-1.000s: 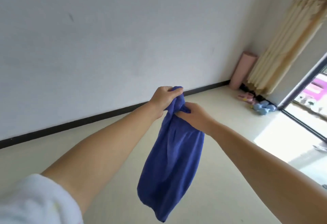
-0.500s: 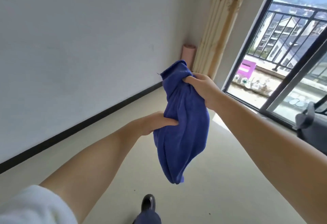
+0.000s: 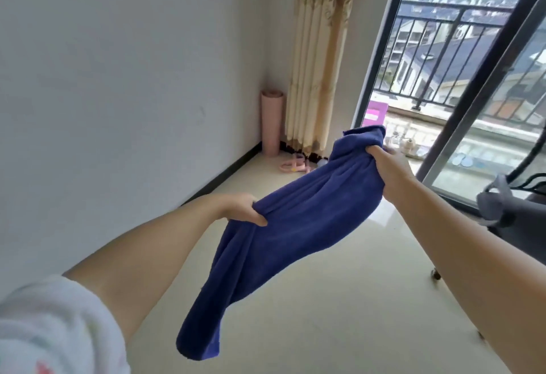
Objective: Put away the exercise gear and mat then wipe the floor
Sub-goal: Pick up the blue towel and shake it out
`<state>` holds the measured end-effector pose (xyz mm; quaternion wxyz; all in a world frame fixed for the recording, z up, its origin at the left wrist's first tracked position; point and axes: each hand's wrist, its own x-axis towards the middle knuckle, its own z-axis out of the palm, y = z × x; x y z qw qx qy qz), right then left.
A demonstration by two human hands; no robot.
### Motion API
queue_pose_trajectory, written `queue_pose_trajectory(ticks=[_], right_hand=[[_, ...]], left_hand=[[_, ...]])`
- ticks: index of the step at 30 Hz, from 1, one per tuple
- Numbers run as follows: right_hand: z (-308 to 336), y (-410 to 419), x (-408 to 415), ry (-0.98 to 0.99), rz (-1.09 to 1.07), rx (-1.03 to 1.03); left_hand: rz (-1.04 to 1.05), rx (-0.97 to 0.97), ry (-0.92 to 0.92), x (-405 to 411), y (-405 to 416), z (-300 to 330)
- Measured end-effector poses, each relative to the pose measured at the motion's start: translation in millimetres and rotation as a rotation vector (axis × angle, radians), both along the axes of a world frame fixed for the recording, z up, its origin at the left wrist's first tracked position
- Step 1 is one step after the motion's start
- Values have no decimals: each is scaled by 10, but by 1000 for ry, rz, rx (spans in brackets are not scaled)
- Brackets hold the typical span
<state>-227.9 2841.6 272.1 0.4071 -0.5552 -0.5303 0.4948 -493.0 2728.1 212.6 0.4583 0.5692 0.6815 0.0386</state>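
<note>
A dark blue cloth (image 3: 295, 225) hangs in the air between both hands, stretched on a slant. My right hand (image 3: 387, 166) grips its upper end at the right. My left hand (image 3: 245, 208) pinches its edge lower down at the left, and the loose end droops toward the floor. A rolled pink mat (image 3: 271, 122) stands upright in the far corner against the wall. Pink gear (image 3: 294, 165) lies on the floor beside it, under the curtain.
A beige curtain (image 3: 319, 54) hangs by the glass balcony door (image 3: 384, 48). A dark grey piece of furniture (image 3: 520, 220) with a grey strap stands at the right. A white wall with black skirting runs along the left. The floor (image 3: 339, 308) is pale tile.
My hands have pulled apart, drawing the bunched cloth out lengthwise. My left hand slid down along its edge. The view has turned right toward the balcony door.
</note>
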Motion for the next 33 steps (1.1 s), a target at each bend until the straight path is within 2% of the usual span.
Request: queue_pose_trajectory(ticks=[6, 8, 10, 12, 13, 17, 20, 24, 28, 33], right_hand=[[-366, 1089, 166, -122, -58, -66], [-438, 1543, 172, -298, -1, -71], [-472, 2015, 143, -549, 176, -74], [-349, 2397, 13, -808, 347, 5], [-265, 2567, -76, -857, 406, 75], [68, 3211, -484, -546, 709, 157], [167, 3733, -713, -635, 900, 191], [263, 4389, -1092, -891, 1067, 351], [421, 5022, -1678, -939, 1035, 586], [709, 5842, -2387, -825, 905, 607]], left_hand=[[22, 268, -9, 43, 1113, -29], [9, 318, 1, 97, 1600, -30], [22, 369, 9, 163, 2113, 32], [45, 418, -18, 267, 2622, 163], [49, 432, -39, 334, 2868, 245], [16, 363, -136, 488, 3760, 556], [57, 347, -157, 384, 4247, 675], [7, 230, 112, -35, 4817, 739], [104, 248, 15, -591, 5362, 805], [139, 276, -180, -1351, 6073, 1236]])
